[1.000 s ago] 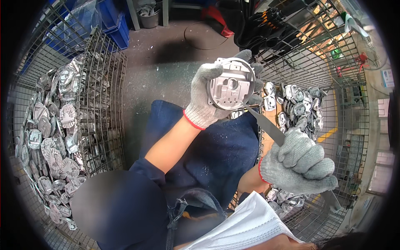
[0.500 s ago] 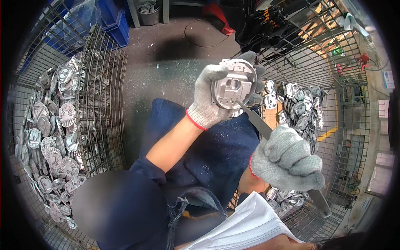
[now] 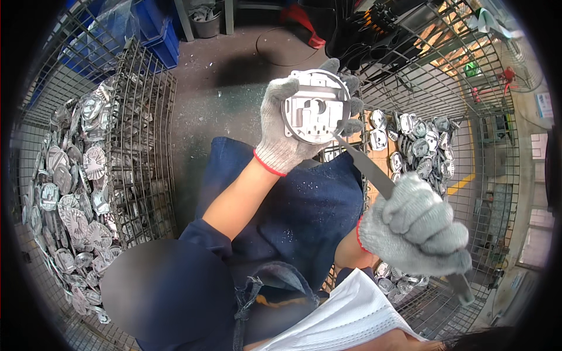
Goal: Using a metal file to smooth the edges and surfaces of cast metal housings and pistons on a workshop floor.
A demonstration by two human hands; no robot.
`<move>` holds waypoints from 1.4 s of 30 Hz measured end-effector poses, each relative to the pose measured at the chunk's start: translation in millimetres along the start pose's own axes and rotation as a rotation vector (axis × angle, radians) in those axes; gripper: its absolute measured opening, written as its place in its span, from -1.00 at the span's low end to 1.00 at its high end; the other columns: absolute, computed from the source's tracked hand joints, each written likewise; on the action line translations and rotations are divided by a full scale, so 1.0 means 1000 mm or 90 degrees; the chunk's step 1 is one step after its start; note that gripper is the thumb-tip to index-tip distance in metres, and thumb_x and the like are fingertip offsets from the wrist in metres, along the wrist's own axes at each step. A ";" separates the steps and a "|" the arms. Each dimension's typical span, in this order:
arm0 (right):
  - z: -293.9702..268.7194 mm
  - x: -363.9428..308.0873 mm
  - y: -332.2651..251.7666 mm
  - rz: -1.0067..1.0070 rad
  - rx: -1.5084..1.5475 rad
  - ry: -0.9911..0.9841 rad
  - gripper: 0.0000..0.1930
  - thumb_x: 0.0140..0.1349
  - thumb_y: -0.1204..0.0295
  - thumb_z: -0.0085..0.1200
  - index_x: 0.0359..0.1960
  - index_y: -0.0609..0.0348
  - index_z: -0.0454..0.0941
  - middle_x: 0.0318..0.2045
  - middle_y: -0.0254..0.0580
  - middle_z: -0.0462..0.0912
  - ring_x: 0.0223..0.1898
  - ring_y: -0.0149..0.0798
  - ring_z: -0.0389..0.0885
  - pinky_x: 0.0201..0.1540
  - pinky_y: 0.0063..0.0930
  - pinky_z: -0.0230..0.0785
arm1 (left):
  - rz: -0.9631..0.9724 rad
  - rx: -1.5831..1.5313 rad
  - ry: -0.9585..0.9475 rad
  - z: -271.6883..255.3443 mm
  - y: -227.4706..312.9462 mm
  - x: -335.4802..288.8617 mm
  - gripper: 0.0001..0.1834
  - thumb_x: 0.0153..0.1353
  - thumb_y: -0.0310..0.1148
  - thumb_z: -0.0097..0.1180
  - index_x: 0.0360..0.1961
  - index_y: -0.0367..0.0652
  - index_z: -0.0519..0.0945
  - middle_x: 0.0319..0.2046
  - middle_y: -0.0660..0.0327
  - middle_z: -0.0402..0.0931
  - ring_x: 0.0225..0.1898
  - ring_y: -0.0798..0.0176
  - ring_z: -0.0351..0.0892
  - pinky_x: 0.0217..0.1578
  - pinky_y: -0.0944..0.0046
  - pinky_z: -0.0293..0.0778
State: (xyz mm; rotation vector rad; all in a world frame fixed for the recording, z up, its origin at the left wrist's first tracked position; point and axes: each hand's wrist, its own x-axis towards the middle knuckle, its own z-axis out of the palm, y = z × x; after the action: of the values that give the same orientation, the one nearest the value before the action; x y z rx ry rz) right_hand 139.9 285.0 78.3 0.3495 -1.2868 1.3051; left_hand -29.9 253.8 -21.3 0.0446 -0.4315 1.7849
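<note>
Both of my hands wear grey knit gloves with red cuffs. My left hand grips a round silver cast-metal part by its edges, thumb at one side and fingertips round the other. The part's face, with raised walls and a round hole, is turned up toward me. A flat grey file is closed in the fist of my right hand. Its narrow tip lies at the lower right rim of the metal part; whether it touches cannot be made out. The file's other end sticks out below the fist.
A wire cage heaped with similar metal parts stands at left. On the right, another wire cage holds more parts beside brown cardboard. Blue bins and a grey bucket stand at the back.
My left hand has moved slightly left and up with the metal part, whose face has tilted and looks brighter. My right hand has shifted a little right and down with the file.
</note>
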 end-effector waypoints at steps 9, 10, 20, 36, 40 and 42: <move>0.002 -0.013 0.022 -0.008 0.003 0.025 -0.37 0.62 -0.14 -0.46 -0.55 -0.02 0.27 -0.68 -0.34 0.31 -0.70 -0.30 0.30 -0.59 -0.41 0.25 | 0.041 0.155 0.050 0.002 -0.001 0.004 -0.23 0.25 0.02 0.10 0.42 -0.15 0.40 0.21 -0.15 0.55 0.17 -0.37 0.61 0.15 -0.42 0.56; 0.001 -0.015 0.023 -0.020 -0.009 0.039 -0.39 0.62 -0.12 -0.44 -0.55 -0.02 0.27 -0.68 -0.34 0.30 -0.70 -0.30 0.30 -0.59 -0.41 0.25 | 0.046 0.148 0.045 0.002 -0.001 0.004 -0.23 0.25 0.01 0.10 0.42 -0.16 0.40 0.21 -0.16 0.55 0.16 -0.36 0.61 0.14 -0.40 0.57; -0.011 -0.014 0.026 0.075 0.025 -0.095 -0.61 0.48 0.24 -0.13 -0.59 -0.01 0.26 -0.66 -0.33 0.35 -0.68 -0.27 0.35 -0.56 -0.42 0.21 | 0.027 0.105 0.132 -0.001 0.004 0.002 -0.23 0.22 -0.16 0.09 0.45 -0.25 0.36 0.20 -0.17 0.57 0.10 -0.28 0.67 0.12 -0.31 0.64; -0.006 -0.008 0.014 0.041 0.098 0.001 -0.38 0.61 -0.19 -0.43 -0.51 -0.02 0.27 -0.66 -0.37 0.32 -0.68 -0.35 0.33 -0.57 -0.45 0.30 | 0.036 0.178 0.040 -0.003 -0.002 0.003 -0.24 0.25 -0.13 0.06 0.46 -0.20 0.34 0.24 -0.16 0.54 0.12 -0.31 0.65 0.16 -0.37 0.58; -0.004 -0.009 0.020 0.056 0.099 -0.005 -0.38 0.61 -0.19 -0.44 -0.50 -0.04 0.27 -0.66 -0.38 0.31 -0.68 -0.35 0.31 -0.58 -0.46 0.29 | 0.013 0.072 0.012 0.000 0.001 0.003 -0.24 0.23 -0.13 0.06 0.44 -0.21 0.36 0.23 -0.18 0.54 0.11 -0.34 0.64 0.15 -0.40 0.57; -0.001 -0.011 0.019 0.042 0.053 0.045 -0.39 0.62 -0.18 -0.45 -0.51 -0.04 0.27 -0.67 -0.38 0.31 -0.68 -0.34 0.30 -0.59 -0.46 0.27 | 0.004 0.080 0.008 0.000 0.002 0.002 -0.24 0.23 -0.14 0.06 0.44 -0.22 0.36 0.22 -0.18 0.54 0.11 -0.34 0.64 0.15 -0.40 0.56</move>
State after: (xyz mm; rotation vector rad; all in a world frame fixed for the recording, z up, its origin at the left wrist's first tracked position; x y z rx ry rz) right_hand 127.0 286.5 60.5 0.3190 -1.1958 1.4181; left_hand -32.3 255.2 -21.1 0.1200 -0.3093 1.8165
